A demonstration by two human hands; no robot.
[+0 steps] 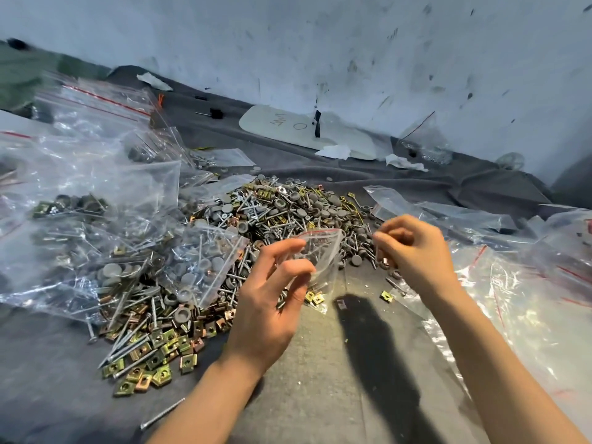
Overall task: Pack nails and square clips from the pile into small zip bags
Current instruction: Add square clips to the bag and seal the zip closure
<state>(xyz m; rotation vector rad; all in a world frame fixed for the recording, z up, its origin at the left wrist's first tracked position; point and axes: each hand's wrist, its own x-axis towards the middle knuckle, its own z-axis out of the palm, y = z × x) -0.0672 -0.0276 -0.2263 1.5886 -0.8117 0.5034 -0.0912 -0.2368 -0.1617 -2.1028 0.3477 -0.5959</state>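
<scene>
left hand (269,302) pinches the small zip bag (320,261) over the desk (304,395) by the pile's (288,209) near edge, mouth up for filling. right hand (413,248) waits beside the mouth, fingers curled together; whether they hold anything i cannot tell.

The curled fingers (393,234) of the right hand (416,251) hide whether they hold anything. The left hand (272,296) covers part of the small zip bag (323,251), and at the far left a blurred green shape (19,75) is cut off by the edge.
</scene>
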